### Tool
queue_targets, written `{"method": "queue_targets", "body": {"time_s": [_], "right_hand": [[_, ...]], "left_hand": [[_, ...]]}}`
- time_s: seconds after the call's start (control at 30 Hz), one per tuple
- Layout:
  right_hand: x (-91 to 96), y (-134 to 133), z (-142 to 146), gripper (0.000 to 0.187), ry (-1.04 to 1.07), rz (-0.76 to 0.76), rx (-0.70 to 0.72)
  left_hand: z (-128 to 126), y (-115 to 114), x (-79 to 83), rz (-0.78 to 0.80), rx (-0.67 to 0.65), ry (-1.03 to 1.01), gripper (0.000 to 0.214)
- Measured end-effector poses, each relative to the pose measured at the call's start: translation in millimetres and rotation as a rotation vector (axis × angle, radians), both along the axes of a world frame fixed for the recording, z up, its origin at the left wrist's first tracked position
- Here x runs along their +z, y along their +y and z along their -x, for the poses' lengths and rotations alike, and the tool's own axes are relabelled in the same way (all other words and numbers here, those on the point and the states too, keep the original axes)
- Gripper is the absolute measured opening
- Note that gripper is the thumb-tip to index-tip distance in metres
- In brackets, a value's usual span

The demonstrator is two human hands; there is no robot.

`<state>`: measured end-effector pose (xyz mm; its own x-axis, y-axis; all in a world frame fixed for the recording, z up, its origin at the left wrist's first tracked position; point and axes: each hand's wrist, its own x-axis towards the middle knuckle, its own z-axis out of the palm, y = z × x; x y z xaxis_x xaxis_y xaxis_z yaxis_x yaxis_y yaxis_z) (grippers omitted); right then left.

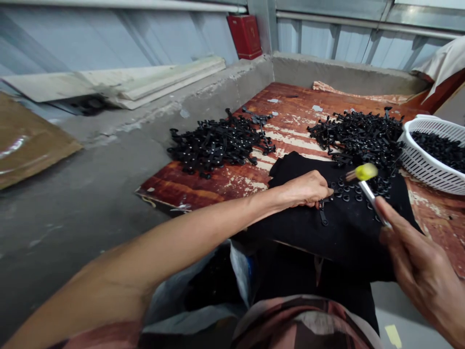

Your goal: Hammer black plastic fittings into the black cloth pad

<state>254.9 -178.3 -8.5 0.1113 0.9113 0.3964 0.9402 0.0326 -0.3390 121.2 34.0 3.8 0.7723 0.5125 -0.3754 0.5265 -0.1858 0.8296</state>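
My left hand pinches a small black plastic part on a black cloth; the part's ringed end sticks out below the fingers. In my right hand is a small hammer with a metal shaft and a yellow face, blurred at the head. The hammer head is raised above the cloth, to the right of my left hand. Several small black rings lie in rows on the cloth beneath it.
Two heaps of black plastic parts, a left heap and a right heap, lie on the worn red-brown table. A white basket holding small black pieces stands at the right. A concrete ledge borders the table; a red box sits in the corner.
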Motion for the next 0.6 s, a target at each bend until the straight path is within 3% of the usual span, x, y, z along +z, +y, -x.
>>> {"method": "queue_targets", "body": {"time_s": [0.07, 0.13, 0.23, 0.4, 0.5, 0.6], "right_hand": [[-0.2, 0, 1, 0.059, 0.013, -0.031, -0.021], [0.3, 0, 3, 0.053, 0.049, 0.036, -0.003], [4.5, -2, 7, 0.047, 0.284, 0.068, -0.078], [11.9, 2, 15, 0.047, 0.813, -0.030, -0.313], [7.8, 12, 18, 0.043, 1.032, 0.046, -0.262], [-0.3, 20, 23, 0.040, 1.100, 0.076, -0.193]], "left_hand": [[0, 2, -2.7, -0.002, -0.009, -0.010, 0.027], [1, 5, -4.7, -0.022, -0.030, -0.030, 0.025], [7, 6, -3.0, -0.053, -0.105, -0.076, 0.024], [20, -15, 13.8, -0.124, -0.456, -0.162, 0.026], [21, -33, 23.2, -0.177, -0.616, -0.183, 0.024], [20, -41, 25.8, -0.232, -0.635, -0.197, 0.019]]}}
